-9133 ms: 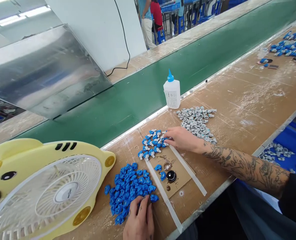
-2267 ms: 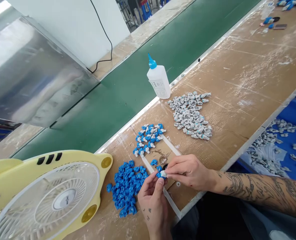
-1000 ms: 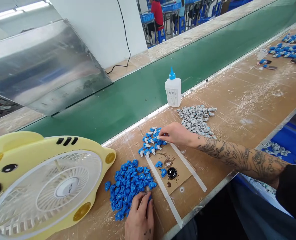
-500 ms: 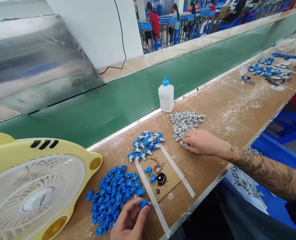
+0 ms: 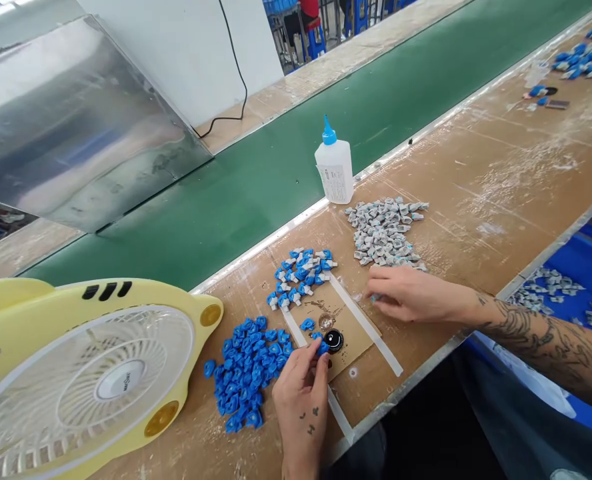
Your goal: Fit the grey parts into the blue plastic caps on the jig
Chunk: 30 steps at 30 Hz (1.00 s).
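My left hand pinches a small blue plastic piece between thumb and fingers. It holds this piece at the near left side of a small black cup of dark liquid, on a cardboard sheet taped to the table. Just below the pile of grey plastic pieces, my right hand is closed, with a bit of a small grey piece peeking out at its fingertips. Loose blue pieces lie heaped to the left of my left hand. Joined blue-and-grey pieces are grouped beyond the cardboard.
A yellow fan takes up the left side. A white bottle with a blue nozzle stands by the green conveyor belt. More grey parts lie in a blue bin below the table edge. Further blue-and-grey parts lie at far right.
My left hand has carried the blue piece away from the blue heap to beside the black cup. My right hand has drawn back from the grey pile. The view has tilted downward.
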Available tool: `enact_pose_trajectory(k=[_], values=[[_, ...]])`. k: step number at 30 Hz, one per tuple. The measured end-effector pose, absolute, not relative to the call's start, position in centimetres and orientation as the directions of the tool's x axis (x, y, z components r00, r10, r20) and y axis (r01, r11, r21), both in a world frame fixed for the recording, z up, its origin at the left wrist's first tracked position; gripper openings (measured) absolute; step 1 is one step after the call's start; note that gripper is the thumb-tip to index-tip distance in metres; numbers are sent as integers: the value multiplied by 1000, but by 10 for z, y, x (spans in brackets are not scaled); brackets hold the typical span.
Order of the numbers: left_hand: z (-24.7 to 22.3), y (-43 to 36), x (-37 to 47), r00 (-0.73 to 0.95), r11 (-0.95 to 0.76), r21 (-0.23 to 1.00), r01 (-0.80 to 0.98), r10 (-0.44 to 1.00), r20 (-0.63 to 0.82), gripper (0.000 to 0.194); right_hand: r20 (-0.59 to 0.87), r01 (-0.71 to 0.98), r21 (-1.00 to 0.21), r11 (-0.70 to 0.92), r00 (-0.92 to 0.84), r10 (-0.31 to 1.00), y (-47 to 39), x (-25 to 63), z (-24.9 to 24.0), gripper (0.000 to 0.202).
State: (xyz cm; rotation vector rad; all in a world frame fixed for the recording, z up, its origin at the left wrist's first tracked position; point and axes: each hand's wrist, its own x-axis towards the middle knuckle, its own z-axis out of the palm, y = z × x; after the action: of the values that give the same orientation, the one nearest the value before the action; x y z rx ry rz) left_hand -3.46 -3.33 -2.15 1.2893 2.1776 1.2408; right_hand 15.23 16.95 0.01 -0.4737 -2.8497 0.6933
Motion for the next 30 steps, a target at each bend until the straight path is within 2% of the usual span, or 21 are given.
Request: enact_pose_trajectory(k=[3,6,11,13,15,17,20,22,24,27,30], values=[[-25,-32,-34,-456,177,725,666,865,208,19,160,136,-681,720,-931,327,154,148,-11,11],[-28,-31,-33,-389,175,653,736,900,198,21,205,102,-825,556,-863,462,143,142,-22,12],[-26,-29,-29,-339,173,560,810,917,208,24,213,26,-922,386,-799,563,134,136,-25,20],[-25,-29,-30,-349,181,562,807,914,207,24,175,29,-950,310,-774,608,132,134,-24,17],[-23,-29,-31,-390,205,614,763,903,183,21,123,34,-975,220,-742,659,129,131,-24,12],[-22,-30,-31,-504,281,712,643,856,117,20,104,12,-987,160,-712,694,124,127,-25,10],[-20,-30,-30,-729,404,877,260,677,-96,29,147,-53,-987,152,-678,720,114,122,-27,12],[-20,-28,-27,-776,362,932,-20,582,-243,37,191,-95,-981,171,-661,726,106,118,-27,13],[-19,-23,-24,-760,269,942,-198,565,-321,41,232,-129,-972,196,-652,722,99,115,-26,14],[-17,-18,-21,-721,190,932,-310,592,-360,42,305,-166,-951,261,-644,702,92,110,-25,15],[-13,-19,-22,-690,192,918,-347,611,-389,40,371,-177,-923,342,-645,668,88,108,-23,16]])
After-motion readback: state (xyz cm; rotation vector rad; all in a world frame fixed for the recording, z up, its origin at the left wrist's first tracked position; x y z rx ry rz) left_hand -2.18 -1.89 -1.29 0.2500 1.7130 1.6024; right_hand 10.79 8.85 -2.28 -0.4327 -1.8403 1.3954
